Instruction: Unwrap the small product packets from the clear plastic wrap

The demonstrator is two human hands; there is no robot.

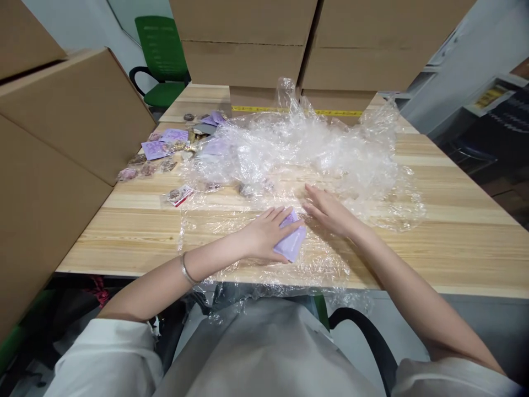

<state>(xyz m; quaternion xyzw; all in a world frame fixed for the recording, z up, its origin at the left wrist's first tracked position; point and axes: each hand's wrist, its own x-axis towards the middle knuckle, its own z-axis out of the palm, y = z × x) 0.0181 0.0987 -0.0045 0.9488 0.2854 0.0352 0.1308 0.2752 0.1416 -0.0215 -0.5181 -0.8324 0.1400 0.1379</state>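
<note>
My left hand, with a bangle at the wrist, holds a small pale purple packet against the wrap at the front of the table. Its fingers lie across the top of the packet and the thumb is at the lower edge. To the right, my right hand is open, palm down and fingers extended, at the near edge of the clear plastic wrap. That wrap is crumpled in a big heap beyond both hands. A thinner part runs under my left hand and over the front edge.
Purple cards and small bagged items lie heaped at the left, with a red-and-white bagged piece closer. Large cardboard boxes stand at the back, another box at the left. A green chair is behind the wooden table.
</note>
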